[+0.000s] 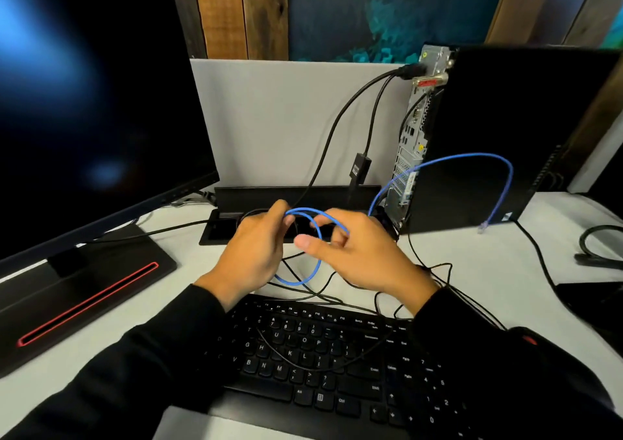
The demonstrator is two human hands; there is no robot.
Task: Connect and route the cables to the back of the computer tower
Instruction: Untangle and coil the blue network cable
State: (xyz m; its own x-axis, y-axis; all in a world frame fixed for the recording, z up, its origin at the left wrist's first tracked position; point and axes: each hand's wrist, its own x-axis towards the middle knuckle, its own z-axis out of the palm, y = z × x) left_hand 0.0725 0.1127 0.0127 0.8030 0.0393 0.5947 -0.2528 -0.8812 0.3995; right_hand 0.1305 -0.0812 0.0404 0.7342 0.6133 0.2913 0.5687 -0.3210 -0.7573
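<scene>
Both hands pinch the blue cable (317,237), its loop hanging between the left grip (256,247) and right grip (354,250).

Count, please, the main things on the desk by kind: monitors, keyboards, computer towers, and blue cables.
Monitors: 1, the monitor at the left.
Keyboards: 1, the keyboard in front.
Computer towers: 1, the computer tower at the right.
Blue cables: 1, the blue cable, coiled between the left hand and the right hand.
Total: 4
</scene>
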